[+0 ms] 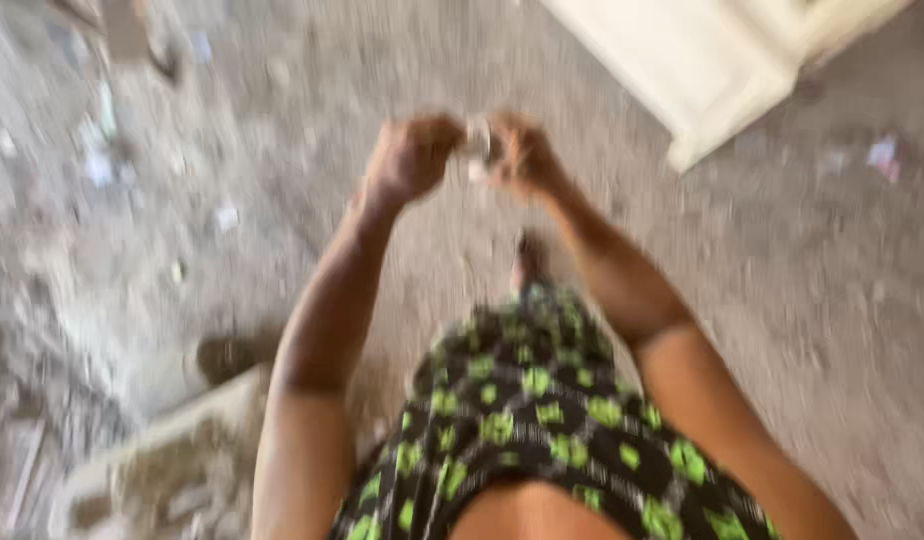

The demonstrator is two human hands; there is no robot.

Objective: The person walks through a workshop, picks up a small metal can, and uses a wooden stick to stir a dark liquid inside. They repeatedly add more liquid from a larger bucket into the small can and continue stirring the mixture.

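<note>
The frame is blurred by motion. Both my arms reach forward over a dusty concrete floor. My left hand (412, 155) and my right hand (527, 155) meet in front of me, fingers closed around a small pale object (479, 140) held between them. What the object is cannot be made out. Below the hands I see my black shorts with green patches (527, 410) and one foot (527, 262) on the floor.
A cream wooden panel (702, 60) lies on the floor at the top right. Scraps of litter (102, 150) are scattered at the left, and one scrap (882, 155) at the far right. A rough concrete block (162, 460) sits at the lower left beside a dark lump (227, 355).
</note>
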